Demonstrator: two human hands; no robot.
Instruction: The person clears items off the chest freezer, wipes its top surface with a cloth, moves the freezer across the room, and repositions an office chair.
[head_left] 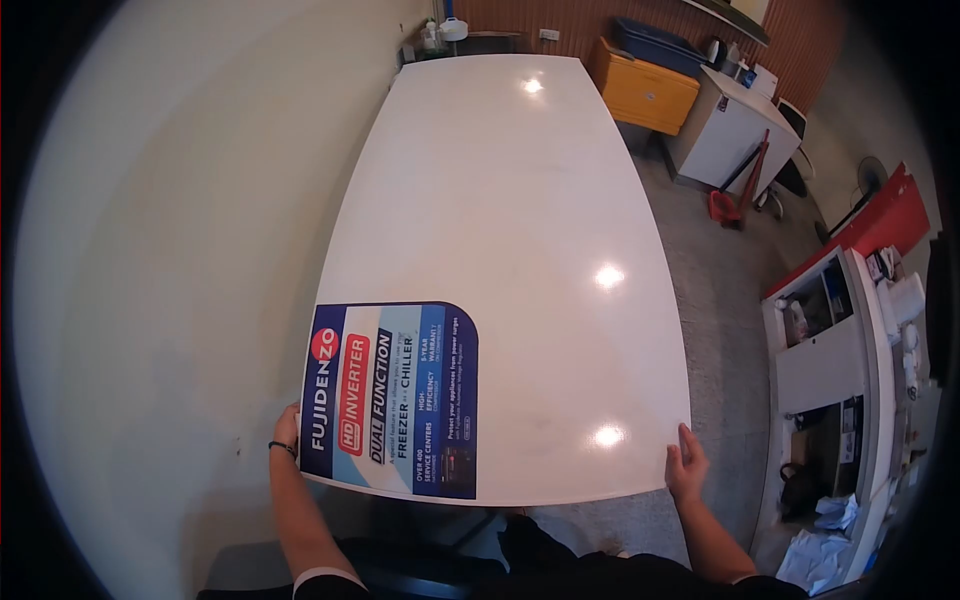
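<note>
A large white freezer lid (500, 220) with a glossy top stretches away in front of me. A blue and white Fujidenzo label (390, 400) covers its near left corner. My left hand (285, 428), with a dark band at the wrist, is against the left edge beside the label; its fingers point forward and are partly hidden by the edge. At the near right corner, my right hand (687, 465) touches the side, its fingers stretched up and apart from the thumb.
A pale wall (200, 250) runs close along the left. At the back right are an orange chest (648, 92), a blue bin (657, 45) and a white cabinet (725, 130). A red dustpan (725, 210) stands on the grey floor (720, 330). White shelving (825, 370) holds papers and other items.
</note>
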